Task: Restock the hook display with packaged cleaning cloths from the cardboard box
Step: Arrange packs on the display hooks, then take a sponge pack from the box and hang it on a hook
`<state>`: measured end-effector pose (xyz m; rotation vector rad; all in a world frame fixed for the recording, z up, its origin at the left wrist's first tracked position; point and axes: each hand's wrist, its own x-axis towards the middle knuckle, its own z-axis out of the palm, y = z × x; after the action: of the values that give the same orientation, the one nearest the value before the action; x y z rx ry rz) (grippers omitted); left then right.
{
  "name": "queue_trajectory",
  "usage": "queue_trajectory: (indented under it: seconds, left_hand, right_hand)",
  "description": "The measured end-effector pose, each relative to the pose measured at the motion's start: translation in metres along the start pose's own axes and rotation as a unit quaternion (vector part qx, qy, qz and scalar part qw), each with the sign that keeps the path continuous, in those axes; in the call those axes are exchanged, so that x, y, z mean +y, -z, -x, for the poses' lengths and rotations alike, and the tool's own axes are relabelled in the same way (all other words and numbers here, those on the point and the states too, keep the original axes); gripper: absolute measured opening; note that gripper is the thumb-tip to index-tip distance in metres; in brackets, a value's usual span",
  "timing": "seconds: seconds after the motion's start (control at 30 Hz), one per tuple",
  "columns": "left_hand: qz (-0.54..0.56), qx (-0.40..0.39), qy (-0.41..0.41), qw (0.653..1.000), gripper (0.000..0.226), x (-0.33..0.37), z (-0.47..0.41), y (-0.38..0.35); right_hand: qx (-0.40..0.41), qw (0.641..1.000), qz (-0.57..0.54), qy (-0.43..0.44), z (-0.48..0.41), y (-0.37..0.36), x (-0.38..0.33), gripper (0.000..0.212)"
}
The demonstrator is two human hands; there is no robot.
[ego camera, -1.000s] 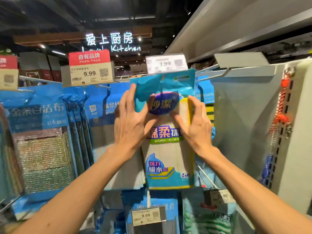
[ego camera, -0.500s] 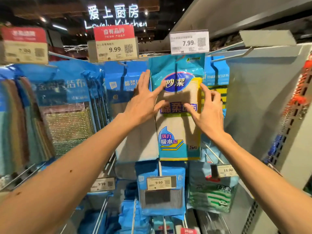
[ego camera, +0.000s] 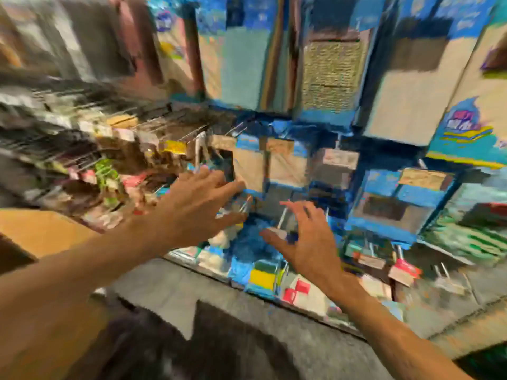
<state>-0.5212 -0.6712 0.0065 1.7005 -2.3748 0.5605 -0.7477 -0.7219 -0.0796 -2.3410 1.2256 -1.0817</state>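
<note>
Two empty grips, fingers apart: left hand point(ego camera: 197, 207) & right hand point(ego camera: 307, 242) are hovering low; cloth pks point(ego camera: 332, 75) are hanging up top, and I'm reckoning more are waiting in box point(ego camera: 41, 231).

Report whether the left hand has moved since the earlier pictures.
Yes. The left hand has come off the hung cloth pack and dropped below and left of it. It is now open in front of the lower row of packs, though the frame is blurred.

Blurred blue-packaged cleaning cloths point(ego camera: 332, 75) hang in rows on the hook display point(ego camera: 282, 219).
</note>
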Motion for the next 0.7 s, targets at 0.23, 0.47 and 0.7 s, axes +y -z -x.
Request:
queue_trajectory:
  seconds: [0.23,0.47,0.7]
  left_hand:
    - [0.006,-0.130,0.372,0.919,0.026,-0.065,0.315,-0.009]
    - [0.093,-0.079,0.693,0.710,0.037,-0.105,0.498,-0.004]
    - [0.136,-0.112,0.817,0.549,0.018,-0.176,0.615,-0.011]
  right_hand:
    - [-0.259,0.959,-0.042,0.107,0.053,-0.177,-0.180,0.070]
    - [-0.420,0.863,-0.073,0.270,0.062,-0.307,-0.320,0.042]
    - [-0.502,0.773,-0.070,0.382,0.054,-0.450,-0.453,0.031]
